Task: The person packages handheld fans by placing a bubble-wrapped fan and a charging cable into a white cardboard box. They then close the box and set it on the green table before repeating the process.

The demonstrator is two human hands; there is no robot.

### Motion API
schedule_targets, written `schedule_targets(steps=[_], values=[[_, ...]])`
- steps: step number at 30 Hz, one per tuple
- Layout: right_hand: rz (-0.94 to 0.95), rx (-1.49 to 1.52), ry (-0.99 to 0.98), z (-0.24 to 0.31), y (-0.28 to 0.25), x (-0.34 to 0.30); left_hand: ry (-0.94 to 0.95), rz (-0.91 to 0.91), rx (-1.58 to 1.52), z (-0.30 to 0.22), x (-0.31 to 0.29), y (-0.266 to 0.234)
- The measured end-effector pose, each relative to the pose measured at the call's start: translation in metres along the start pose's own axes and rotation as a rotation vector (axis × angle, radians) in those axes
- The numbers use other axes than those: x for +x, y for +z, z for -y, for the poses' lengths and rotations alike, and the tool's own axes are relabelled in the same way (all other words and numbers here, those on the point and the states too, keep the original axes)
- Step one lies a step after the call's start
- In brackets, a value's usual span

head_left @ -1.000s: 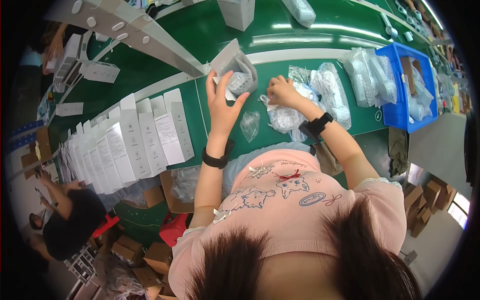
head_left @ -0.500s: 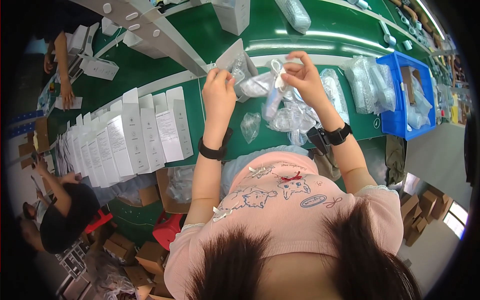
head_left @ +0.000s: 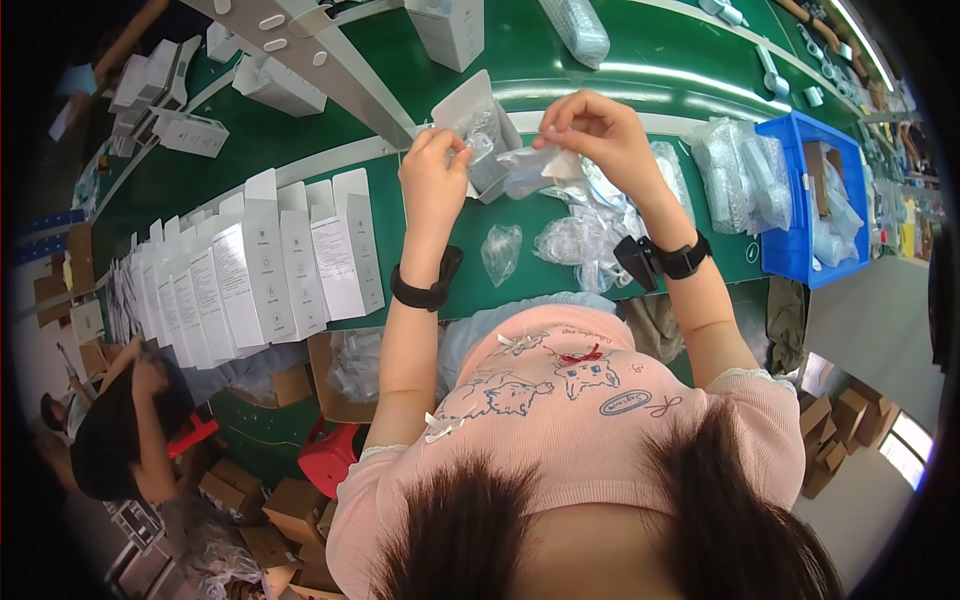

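Observation:
An upright white box [head_left: 449,101] with its lid flap raised stands beyond my hands, and clear bubble wrap [head_left: 484,130] shows inside it. My left hand [head_left: 433,172] is closed, its fingertips at the left edge of this box. A small clear plastic bag [head_left: 528,172] hangs from the pinched fingers of my right hand [head_left: 598,135], just right of the box opening; its contents are hard to make out. Below my right hand lies a pile of clear bags [head_left: 590,240] with white pieces in them. A single small clear bag [head_left: 501,254] lies nearer to me.
A row of white boxes [head_left: 250,275] stands on the green table at left. To the right are bubble-wrapped items [head_left: 740,175] and a blue bin [head_left: 787,240]. A grey metal post [head_left: 345,75] slants down behind my left hand. Co-workers are at far left.
My right hand has moved left and slightly up, bringing the clear bag close to the box opening. The white cable loop seen at its fingers no longer shows. The left hand has barely moved.

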State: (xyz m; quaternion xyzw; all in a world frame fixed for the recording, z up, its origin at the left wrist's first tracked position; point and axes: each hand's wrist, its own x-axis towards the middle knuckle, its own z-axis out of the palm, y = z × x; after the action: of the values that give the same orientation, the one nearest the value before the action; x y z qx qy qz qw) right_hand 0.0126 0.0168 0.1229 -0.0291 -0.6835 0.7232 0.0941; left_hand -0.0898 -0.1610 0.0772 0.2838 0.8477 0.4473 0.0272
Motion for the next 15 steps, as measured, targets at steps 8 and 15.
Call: schedule_targets(steps=[8,15], values=[[0.218,-0.749,-0.119,-0.009,0.004,0.015,0.001,0.009,-0.014,0.002,0.000,0.001],[0.060,-0.684,0.217,-0.064,-0.022,-0.019,0.002,0.015,0.024,0.002,-0.001,0.000]])
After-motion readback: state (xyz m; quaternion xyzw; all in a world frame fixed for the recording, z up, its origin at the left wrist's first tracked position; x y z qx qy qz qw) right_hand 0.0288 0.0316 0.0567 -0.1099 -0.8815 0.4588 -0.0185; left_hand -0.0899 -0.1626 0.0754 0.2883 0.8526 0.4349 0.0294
